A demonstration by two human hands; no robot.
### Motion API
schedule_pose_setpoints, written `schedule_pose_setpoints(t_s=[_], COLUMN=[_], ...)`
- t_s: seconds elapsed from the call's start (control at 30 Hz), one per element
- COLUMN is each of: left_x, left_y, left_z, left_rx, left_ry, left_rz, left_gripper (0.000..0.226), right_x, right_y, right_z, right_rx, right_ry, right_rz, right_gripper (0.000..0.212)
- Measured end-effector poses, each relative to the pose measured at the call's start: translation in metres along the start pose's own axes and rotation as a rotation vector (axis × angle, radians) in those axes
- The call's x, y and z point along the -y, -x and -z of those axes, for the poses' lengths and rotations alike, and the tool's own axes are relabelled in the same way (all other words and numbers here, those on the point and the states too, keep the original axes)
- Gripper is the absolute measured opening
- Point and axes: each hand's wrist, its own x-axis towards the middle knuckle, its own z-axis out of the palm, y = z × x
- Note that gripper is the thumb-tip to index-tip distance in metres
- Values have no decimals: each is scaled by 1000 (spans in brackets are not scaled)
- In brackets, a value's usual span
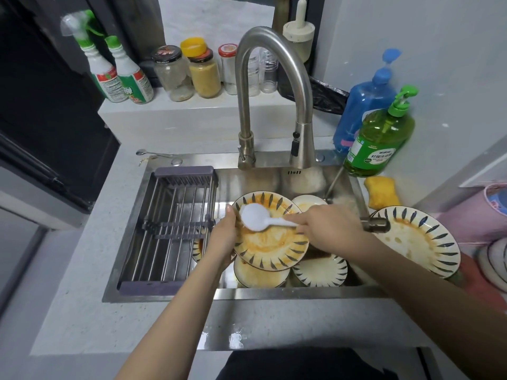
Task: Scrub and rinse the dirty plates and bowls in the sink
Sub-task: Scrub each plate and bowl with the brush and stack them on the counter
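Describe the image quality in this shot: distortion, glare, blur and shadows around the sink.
Head view: wide-angle bending curves the counter edges and the faucet; soft glare sits on the wet front rim of the sink; the white spoon in the right hand is overexposed and slightly soft; the plate held by the left hand stays fairly sharp; the left edge falls into dark shadow.

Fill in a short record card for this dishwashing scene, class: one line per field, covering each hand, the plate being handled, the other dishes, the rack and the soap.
left hand: grips the rim of the held plate
right hand: holds the white spoon over that plate
held plate: orange residue, tilted above the sink
other dishes: stained plates stacked below; one dirty plate on counter to the right
drying rack: left part of sink
green soap bottle: behind sink, right
faucet: no stream discernible
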Motion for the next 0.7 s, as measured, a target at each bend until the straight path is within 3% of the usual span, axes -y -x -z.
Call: schedule_pose_setpoints(t_s=[0.23, 0.4, 0.53, 0.7], left_x=[2, 4, 4, -3], left_y=[-2, -2, 0, -7], left_z=[10, 11, 3, 10], left_rx=[-13, -26, 41, 42], left_ry=[-47, 10, -22, 90], left_rz=[-40, 5, 1, 24], left_gripper=[57, 57, 70, 54], right_x=[-4, 9, 24, 0], right_y=[5, 17, 0, 4], right_z=[-12, 0, -1, 1], right_rx=[-103, 94, -23, -65], right_ry=[87, 29, 18, 144], right_rz=[-69, -16, 13, -129], right_gripper=[51, 44, 51, 58])
